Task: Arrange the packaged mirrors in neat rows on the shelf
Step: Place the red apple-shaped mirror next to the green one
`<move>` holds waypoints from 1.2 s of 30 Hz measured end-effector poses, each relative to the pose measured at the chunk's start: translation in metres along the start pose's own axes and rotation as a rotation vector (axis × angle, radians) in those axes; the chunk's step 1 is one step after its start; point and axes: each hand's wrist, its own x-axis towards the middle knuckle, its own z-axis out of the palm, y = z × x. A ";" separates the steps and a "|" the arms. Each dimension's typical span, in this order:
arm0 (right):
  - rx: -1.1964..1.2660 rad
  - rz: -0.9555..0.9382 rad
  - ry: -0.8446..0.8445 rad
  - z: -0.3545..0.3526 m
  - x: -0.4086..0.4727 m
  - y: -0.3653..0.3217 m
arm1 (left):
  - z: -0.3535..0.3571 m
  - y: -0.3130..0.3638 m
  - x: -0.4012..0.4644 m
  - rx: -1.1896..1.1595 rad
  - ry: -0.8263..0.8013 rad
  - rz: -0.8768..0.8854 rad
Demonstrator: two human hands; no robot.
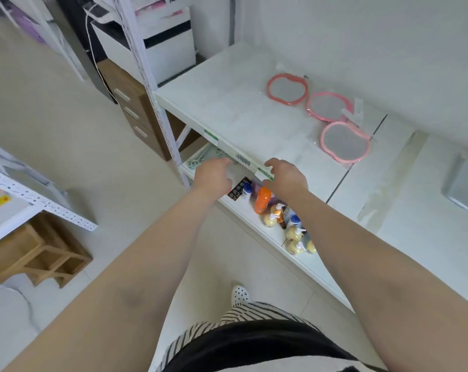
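Pale tiled floor [66, 124], white walls, metal racking all round. Main surface = white shelf [227, 103] w/ glossy top, perforated white upright [147, 76] at its left front corner, green/white price labels [243, 159] along the front edge.

Three packaged mirrors on that shelf, toward the back wall, in a diagonal line: red-rimmed mirror [287, 89] furthest back, pink mirror [329, 106] just beside it, edges look touching, then light-pink mirror [346, 142] nearest the front, overlapping or touching the middle one. All lie flat in clear wrap.

Right of the mirrors a seam splits the shelf top; beyond it a grey flat panel [464, 183].

Below the shelf's front edge: lower tier w/ orange bottle [262, 201], yellow pump bottles [294, 234], mint-green hangers [206, 157] at the left end.

Left hand [214, 175] reaches under the shelf edge by the hangers, fingers curled; can't tell if it holds anything. Right hand [285, 175] at the edge, fingers curled over the label strip; grip unclear.

Left of the shelf: brown drawer unit [130, 103], white box [152, 47] behind it. Far left, a wooden stool [39, 253] under another rack.
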 end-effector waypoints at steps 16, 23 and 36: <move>-0.009 0.147 0.101 0.003 0.148 -0.088 | -0.063 -0.085 0.182 0.142 -0.077 0.222; 0.023 0.395 0.148 0.001 0.171 -0.117 | -0.098 -0.119 0.257 0.265 -0.154 0.451; 0.056 0.599 0.233 -0.033 0.214 -0.072 | -0.079 -0.054 0.346 0.246 -0.167 0.618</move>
